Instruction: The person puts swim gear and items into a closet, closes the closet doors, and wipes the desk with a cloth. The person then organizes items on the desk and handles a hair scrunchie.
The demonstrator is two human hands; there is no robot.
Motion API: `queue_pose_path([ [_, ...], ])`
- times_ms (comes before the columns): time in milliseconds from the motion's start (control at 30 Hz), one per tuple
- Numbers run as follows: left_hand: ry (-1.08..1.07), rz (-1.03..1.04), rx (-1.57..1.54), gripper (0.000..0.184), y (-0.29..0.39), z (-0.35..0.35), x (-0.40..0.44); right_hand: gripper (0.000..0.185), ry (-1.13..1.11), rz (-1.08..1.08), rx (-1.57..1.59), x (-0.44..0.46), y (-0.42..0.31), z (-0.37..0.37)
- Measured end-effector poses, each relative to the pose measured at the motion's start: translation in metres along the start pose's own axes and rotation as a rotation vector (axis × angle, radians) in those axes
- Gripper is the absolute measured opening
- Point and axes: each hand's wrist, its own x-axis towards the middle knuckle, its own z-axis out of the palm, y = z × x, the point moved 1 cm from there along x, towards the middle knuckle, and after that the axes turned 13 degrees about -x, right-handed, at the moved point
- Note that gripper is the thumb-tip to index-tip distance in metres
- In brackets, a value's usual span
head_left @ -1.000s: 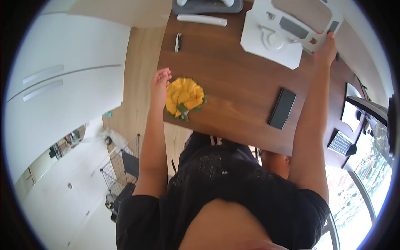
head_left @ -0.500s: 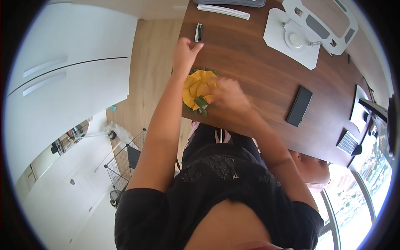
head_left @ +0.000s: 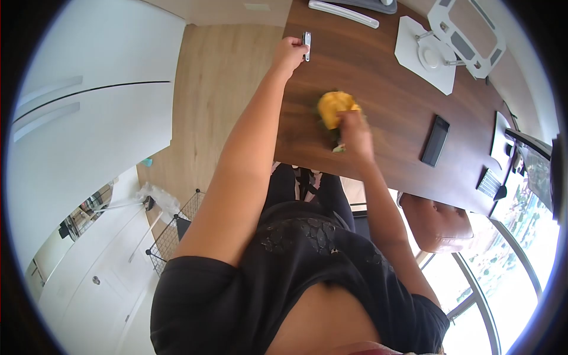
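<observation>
My left hand (head_left: pixel 289 56) reaches out to the far left part of the desk, its fingers closed on a small silver and black stapler (head_left: pixel 307 45) that stands lengthwise away from me. Closer to me, my right hand (head_left: pixel 357 135) grips the right side of a yellow artificial flower (head_left: pixel 337 109) with green leaves. Motion blurs the flower, and my fingers cover part of it.
On the brown desk (head_left: pixel 387 127) lie a black phone (head_left: pixel 435 141), a white laptop stand (head_left: pixel 431 56) and a long white strip (head_left: pixel 344 13). A keyboard (head_left: pixel 489 182) and monitor are at the right. A brown seat (head_left: pixel 435 223) stands below the desk edge.
My left hand has moved forward and closed on the stapler. My right hand has taken hold of the flower, which is now farther from the desk's left edge. The camera view has shifted.
</observation>
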Motion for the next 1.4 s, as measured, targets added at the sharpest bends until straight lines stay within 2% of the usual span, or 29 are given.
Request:
queue_pose_path([
  [33, 0.006, 0.006, -0.01, 0.024, 0.007, -0.011, -0.014, 0.023, 0.055, 0.121, -0.052, -0.001, 0.012, -0.01],
  [100, -0.065, -0.112, -0.391, 0.022, 0.016, -0.038, -0.04, 0.02, 0.22, 0.398, -0.072, -0.003, 0.041, -0.039],
  [167, -0.104, -0.136, -0.51, 0.022, 0.017, -0.069, -0.071, 0.023, 0.345, 0.574, 0.147, -0.003, 0.074, -0.058],
  [267, -0.166, -0.136, -0.72, 0.022, 0.019, -0.111, -0.117, 0.026, 0.249, 0.652, 0.289, 0.011, 0.104, -0.061],
  [300, -0.171, -0.125, -0.799, 0.02, 0.019, -0.123, -0.131, 0.026, 0.253, 0.624, 0.278, 0.018, 0.128, -0.04],
  [367, -0.147, -0.099, -0.845, 0.021, 0.015, -0.147, -0.159, 0.032, 0.363, 0.511, -0.124, 0.039, 0.171, 0.015],
  [400, -0.126, -0.092, -0.867, 0.021, 0.012, -0.157, -0.169, 0.034, 0.339, 0.654, -0.315, 0.05, 0.149, 0.008],
  [467, -0.076, -0.013, -0.891, 0.021, 0.003, -0.167, -0.191, 0.031, 0.409, 0.791, -0.303, 0.085, 0.131, 0.027],
  [567, 0.033, 0.116, -0.867, 0.018, -0.013, -0.181, -0.237, 0.028, 0.236, 0.347, -0.354, 0.123, 0.039, 0.06],
  [600, 0.07, 0.134, -0.814, 0.015, -0.022, -0.186, -0.251, 0.027, 0.169, 0.232, -0.17, 0.104, -0.031, 0.041],
  [633, 0.099, 0.194, -0.839, 0.015, -0.031, -0.187, -0.266, 0.026, 0.12, -0.135, -0.104, 0.099, -0.054, 0.063],
  [700, 0.283, 0.183, -0.933, 0.016, -0.031, -0.187, -0.304, 0.026, -0.209, -0.424, 0.115, 0.066, -0.11, 0.076],
  [733, 0.347, 0.204, -0.944, 0.016, -0.026, -0.188, -0.32, 0.027, -0.273, -0.368, 0.287, 0.055, -0.121, 0.076],
  [800, 0.537, 0.198, -0.775, 0.02, -0.023, -0.187, -0.348, 0.029, -0.349, -0.223, 0.567, 0.039, -0.123, 0.049],
  [833, 0.569, 0.217, -0.79, 0.02, -0.027, -0.194, -0.367, 0.03, -0.347, -0.184, 0.48, 0.027, -0.122, 0.016],
  [867, 0.623, 0.226, -0.774, 0.021, -0.033, -0.201, -0.384, 0.031, -0.337, -0.286, 0.339, 0.037, -0.098, 0.001],
  [900, 0.676, 0.236, -0.758, 0.022, -0.038, -0.208, -0.402, 0.031, -0.231, -0.352, 0.287, 0.038, -0.08, -0.015],
  [933, 0.731, 0.277, -0.782, 0.022, -0.049, -0.22, -0.435, 0.032, -0.299, -0.15, 0.478, 0.029, -0.058, -0.046],
  [967, 0.796, 0.324, -0.802, 0.022, -0.059, -0.229, -0.456, 0.03, -0.09, -0.456, 0.042, 0.063, -0.008, -0.035],
  [1033, 0.884, 0.38, -0.833, 0.023, -0.075, -0.235, -0.496, 0.03, -0.084, -0.433, -0.243, 0.054, 0.01, -0.04],
  [1067, 0.904, 0.403, -0.866, 0.02, -0.08, -0.236, -0.514, 0.03, -0.083, -0.459, -0.242, 0.053, 0.005, -0.03],
  [1100, 0.921, 0.429, -0.898, 0.017, -0.083, -0.237, -0.528, 0.029, -0.214, -0.567, -0.318, 0.052, -0.004, -0.019],
  [1133, 0.937, 0.448, -0.898, 0.017, -0.087, -0.238, -0.536, 0.029, -0.344, -0.671, -0.394, 0.039, -0.027, -0.019],
  [1167, 0.93, 0.401, -0.817, 0.016, -0.09, -0.237, -0.544, 0.029, -0.337, -0.707, -0.258, 0.023, -0.058, -0.013],
  [1200, 0.932, 0.35, -0.74, 0.015, -0.093, -0.234, -0.554, 0.029, -0.339, -0.748, -0.121, -0.015, -0.121, -0.013],
  [1267, 0.873, 0.394, -0.539, 0.021, -0.089, -0.225, -0.568, 0.031, -0.666, -0.849, 0.33, -0.056, -0.204, 0.02],
  [1300, 0.855, 0.388, -0.489, 0.022, -0.083, -0.221, -0.579, 0.032, -0.835, -0.787, 0.485, -0.111, -0.26, 0.006],
  [1400, 0.893, 0.426, -0.4, 0.022, -0.067, -0.227, -0.614, 0.034, -0.828, -1.009, 0.522, -0.222, -0.372, -0.014],
])
